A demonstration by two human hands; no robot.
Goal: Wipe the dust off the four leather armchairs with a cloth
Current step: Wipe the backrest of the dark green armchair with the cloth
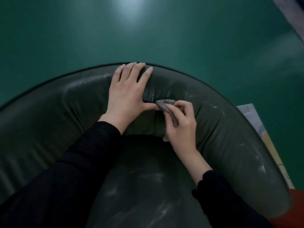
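On the curved backrest of a dark green leather armchair [218, 134], seen from above, both hands at work. Left hand [127, 94] lies flat on the top of the padded back, fingers [141, 71] straight and spread, tips reaching the piped outer edge; thumb stretched toward the other hand. Right hand [181, 124] just beside it, fingers curled, pinching a small grey cloth [164, 105] bunched against a crease in the cushion. Cloth touches the leather and lies close to the left thumb tip; whether they touch, cannot tell. Pale dust streaks on the backrest to the left and right of the hands and on the seat [144, 186] below. Black sleeves [85, 162] on both arms. Green floor [148, 33] beyond the chair; a pale flat object [250, 116] at the chair's right side, unclear what.
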